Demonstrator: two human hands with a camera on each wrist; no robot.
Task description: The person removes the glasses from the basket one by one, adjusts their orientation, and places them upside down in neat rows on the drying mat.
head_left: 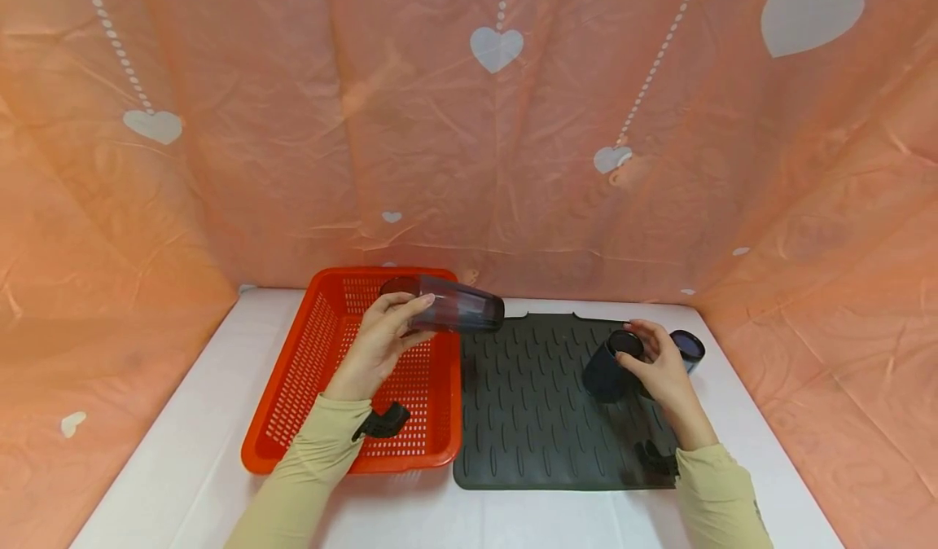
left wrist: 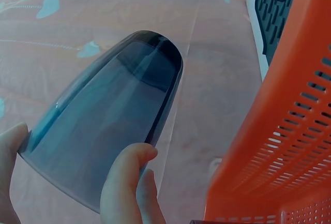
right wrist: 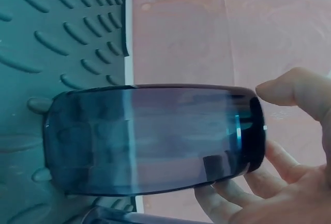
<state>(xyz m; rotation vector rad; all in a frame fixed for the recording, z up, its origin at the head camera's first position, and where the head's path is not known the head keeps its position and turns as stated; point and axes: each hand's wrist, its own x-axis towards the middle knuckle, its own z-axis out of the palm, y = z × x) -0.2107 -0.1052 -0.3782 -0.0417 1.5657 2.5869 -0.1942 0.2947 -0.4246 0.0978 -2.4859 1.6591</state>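
Observation:
My left hand [head_left: 377,349] holds a dark tinted drinking glass [head_left: 465,309] tilted on its side above the red basket. In the left wrist view, thumb and fingers pinch this glass [left wrist: 111,110] near its wide rim, its base pointing away. My right hand [head_left: 663,370] is at a second tinted glass [head_left: 607,374], which stands upside down on the dark ribbed mat [head_left: 535,419]. The right wrist view shows thumb and fingers around the thick base of that glass [right wrist: 155,138]. Another glass [head_left: 687,347] stands just right of this hand, partly hidden behind it.
The red perforated basket [head_left: 252,443] stands left of the mat on the white table [head_left: 183,451]. A peach curtain [head_left: 440,142] with pale hearts hangs behind and along both sides.

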